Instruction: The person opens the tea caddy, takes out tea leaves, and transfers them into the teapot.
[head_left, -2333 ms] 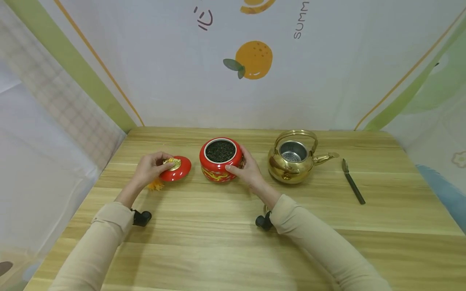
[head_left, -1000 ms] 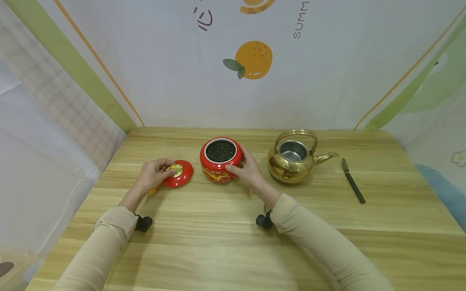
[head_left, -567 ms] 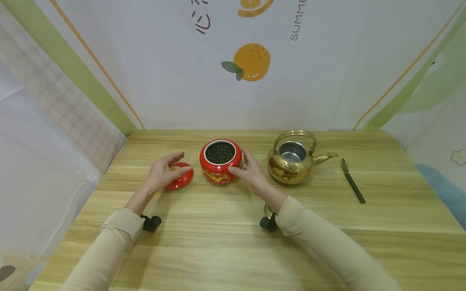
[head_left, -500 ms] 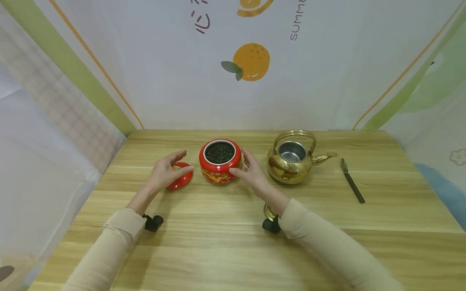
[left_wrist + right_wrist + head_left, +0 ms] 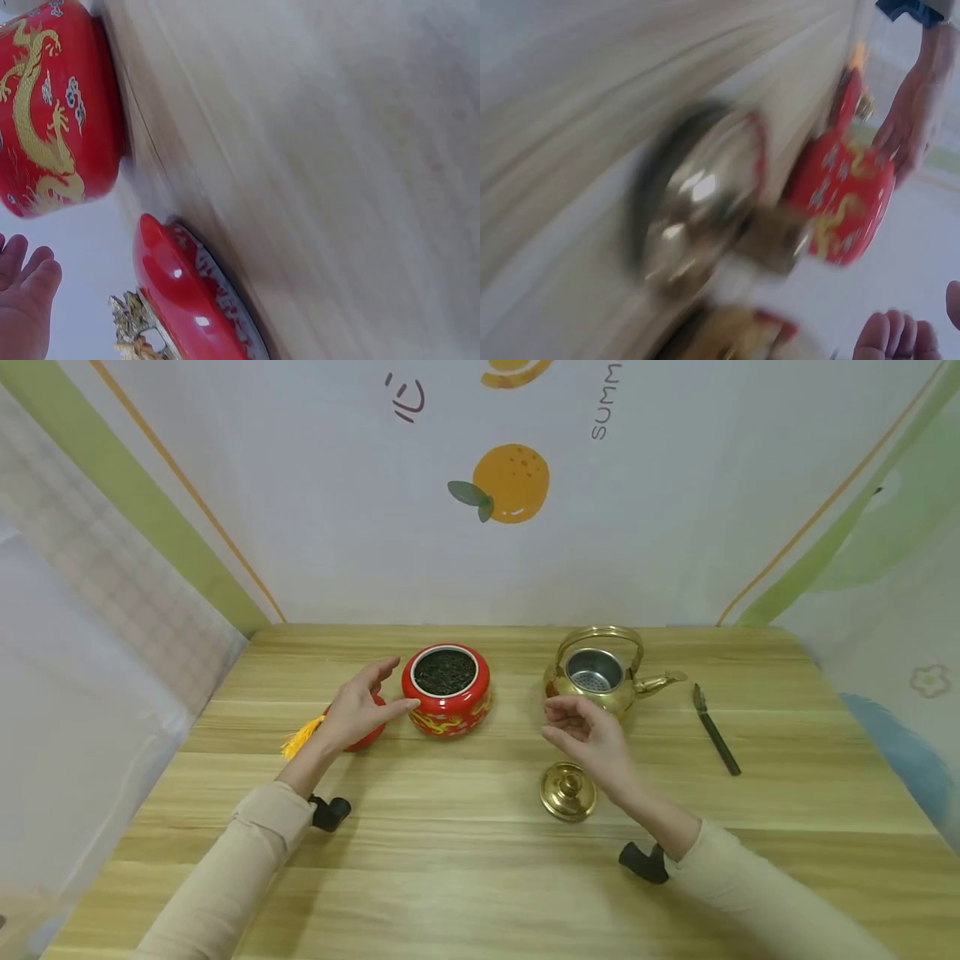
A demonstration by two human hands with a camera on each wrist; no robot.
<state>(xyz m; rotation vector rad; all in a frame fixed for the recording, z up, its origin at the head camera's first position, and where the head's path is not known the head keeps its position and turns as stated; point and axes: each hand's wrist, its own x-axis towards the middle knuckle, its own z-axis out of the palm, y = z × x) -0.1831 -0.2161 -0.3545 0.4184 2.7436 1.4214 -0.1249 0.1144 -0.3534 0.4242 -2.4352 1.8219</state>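
In the head view, a red jar (image 5: 480, 693) with a gold dragon stands open, full of dark leaves. The left hand (image 5: 358, 710), thumb and fingers spread, is at the jar's left side, above the red lid (image 5: 367, 741); whether it touches the jar, I cannot tell. The left wrist view shows that lid (image 5: 176, 281) lying on the table beside the jar (image 5: 90, 105). The right hand (image 5: 596, 743) holds nothing, its fingers loosely bent, in front of the gold teapot (image 5: 621, 700) and above the gold teapot lid (image 5: 568, 792). This gold lid is blurred in the right wrist view.
A dark-handled tool (image 5: 718, 743) lies to the right of the teapot's spout. An orange tassel (image 5: 302, 737) spreads on the wooden table (image 5: 450, 877) left of the red lid. A printed cloth (image 5: 360, 527) hangs behind the table.
The left hand has let go of the red lid and moved right, towards the jar. The right hand has released the jar and moved right, uncovering the gold lid. The head view has shifted slightly.
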